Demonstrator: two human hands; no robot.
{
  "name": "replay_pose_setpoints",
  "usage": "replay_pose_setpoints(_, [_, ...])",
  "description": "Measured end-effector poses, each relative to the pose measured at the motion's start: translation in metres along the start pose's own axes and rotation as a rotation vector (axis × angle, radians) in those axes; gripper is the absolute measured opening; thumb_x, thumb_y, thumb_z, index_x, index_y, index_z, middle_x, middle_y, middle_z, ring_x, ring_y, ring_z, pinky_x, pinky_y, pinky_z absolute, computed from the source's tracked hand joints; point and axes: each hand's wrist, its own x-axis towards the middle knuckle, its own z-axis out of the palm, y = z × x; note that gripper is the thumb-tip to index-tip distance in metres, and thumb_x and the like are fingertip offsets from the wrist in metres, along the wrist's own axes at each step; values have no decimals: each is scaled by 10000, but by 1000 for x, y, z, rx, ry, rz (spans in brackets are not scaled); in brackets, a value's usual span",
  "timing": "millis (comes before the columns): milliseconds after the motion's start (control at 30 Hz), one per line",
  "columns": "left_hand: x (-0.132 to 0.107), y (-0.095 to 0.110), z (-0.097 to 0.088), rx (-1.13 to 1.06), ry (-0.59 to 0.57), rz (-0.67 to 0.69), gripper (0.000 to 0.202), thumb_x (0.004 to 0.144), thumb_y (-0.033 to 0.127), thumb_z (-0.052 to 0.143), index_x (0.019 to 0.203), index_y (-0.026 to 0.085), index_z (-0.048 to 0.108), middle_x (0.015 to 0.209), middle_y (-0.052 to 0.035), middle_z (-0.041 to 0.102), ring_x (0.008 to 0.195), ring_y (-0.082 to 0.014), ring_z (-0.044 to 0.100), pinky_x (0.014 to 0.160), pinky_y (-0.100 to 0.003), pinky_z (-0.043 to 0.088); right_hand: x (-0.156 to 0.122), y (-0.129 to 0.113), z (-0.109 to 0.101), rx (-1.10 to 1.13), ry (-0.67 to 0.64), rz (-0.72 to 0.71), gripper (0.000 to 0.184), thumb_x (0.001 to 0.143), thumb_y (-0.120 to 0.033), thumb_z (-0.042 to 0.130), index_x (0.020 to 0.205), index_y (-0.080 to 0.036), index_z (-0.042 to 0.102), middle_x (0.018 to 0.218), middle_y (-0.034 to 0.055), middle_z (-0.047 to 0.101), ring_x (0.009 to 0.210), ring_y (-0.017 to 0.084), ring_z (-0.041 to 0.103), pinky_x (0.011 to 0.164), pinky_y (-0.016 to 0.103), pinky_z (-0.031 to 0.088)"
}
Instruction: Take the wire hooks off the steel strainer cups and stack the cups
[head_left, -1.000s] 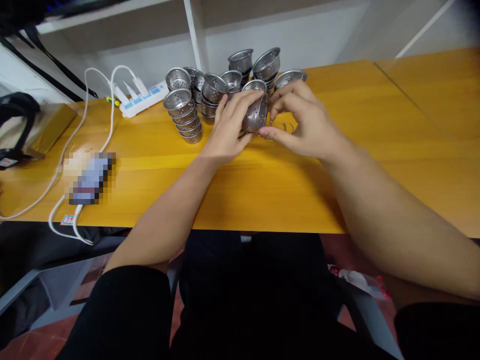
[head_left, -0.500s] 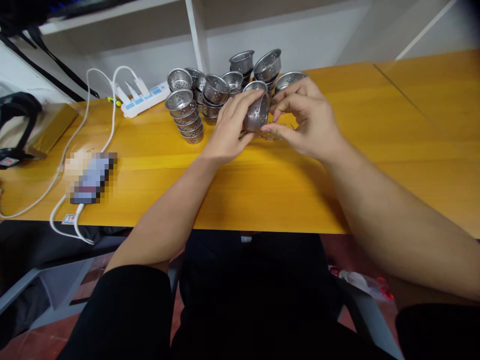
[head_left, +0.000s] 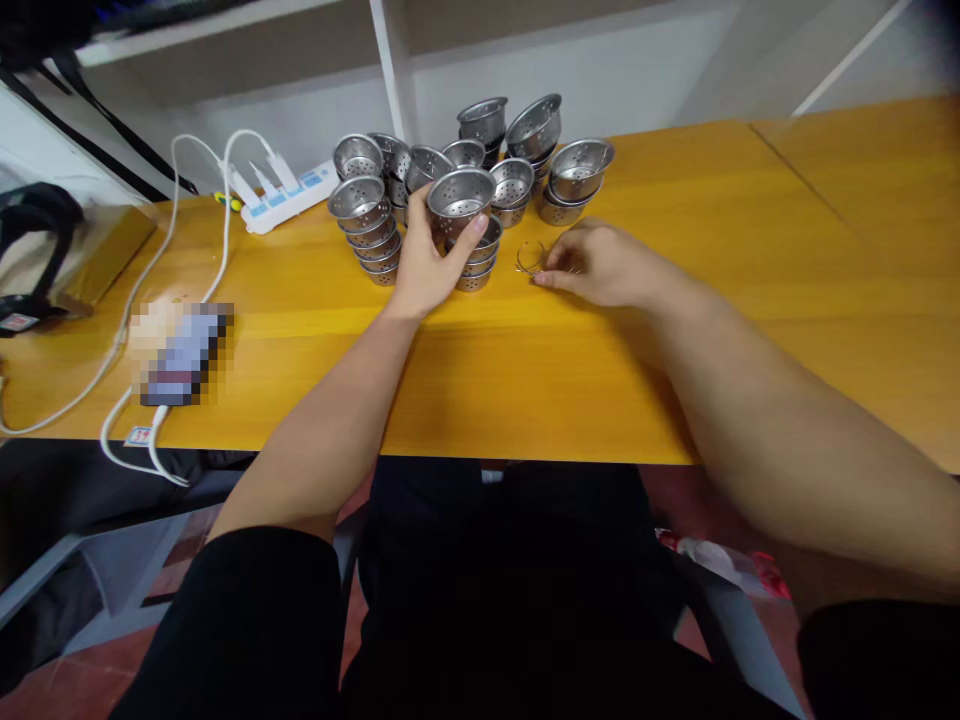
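Note:
A perforated metal strainer cup, rim up, is gripped between the thumb and fingers of my left hand. It sits on or just above a short stack of similar strainer cups; contact between them cannot be made out. Thin wire rings lie on the table to the right of that stack. My right hand is down at these rings, thumb and forefinger pinched on the wire, other fingers curled. Beyond the hands stand more stacks of strainer cups, with two leaning cups at the back.
The wooden table meets a white shelf unit behind the stacks. At left are a white power strip with plugged cables, a phone on a cable and a black headset. A plastic bottle lies below on the floor.
My left hand has moved left and turned the strainer cup rim up over the short stack. My right hand has left the cup and lowered to the wire rings.

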Motion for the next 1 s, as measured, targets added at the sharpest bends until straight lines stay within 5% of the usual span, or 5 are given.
replay_pose_setpoints(167, [0, -7, 2, -18, -31, 23, 1128, 1175, 1041, 598, 2033, 366, 318, 1888, -191, 698, 1821, -376, 685, 1593, -600, 500, -1, -20, 7, 36, 212, -87, 910, 1019, -1161, 750, 1374, -333, 882, 1454, 196, 871, 1343, 536, 853, 1263, 855, 713])
replay_pose_setpoints(333, [0, -4, 5, -27, -58, 34, 1097, 1170, 1050, 604, 2003, 356, 434, 1901, -185, 718, 1798, -372, 722, 1603, -597, 510, -2, -61, 19, 117, 225, -226, 956, 1167, -979, 683, 1907, -374, 691, 1907, 156, 724, 1724, 568, 710, 1478, 818, 595])
replay_pose_setpoints(667, [-2, -9, 7, -74, -25, -5, 1110, 1089, 1104, 696, 1871, 326, 578, 1766, -184, 798, 1687, -368, 799, 1553, -615, 573, -1, -70, 26, 138, 203, -262, 827, 1204, -878, 689, 1924, -472, 722, 1966, 42, 696, 1832, 538, 637, 1543, 846, 526])
replay_pose_setpoints(900, [-3, -16, 5, -21, -113, -21, 1118, 1148, 1070, 629, 1952, 316, 436, 1864, -208, 719, 1810, -393, 699, 1588, -655, 504, 3, -64, 26, 112, 250, -262, 861, 1194, -943, 648, 1886, -440, 749, 1926, 85, 728, 1784, 564, 665, 1522, 876, 527])
replay_pose_setpoints(1000, [-5, -10, 7, -19, -118, -13, 1093, 1169, 1031, 645, 1966, 314, 432, 1903, -211, 712, 1840, -383, 675, 1614, -630, 482, 7, -47, 11, 89, 318, -162, 894, 1195, -992, 620, 1938, -497, 646, 1852, 75, 781, 1779, 523, 642, 1481, 829, 575])
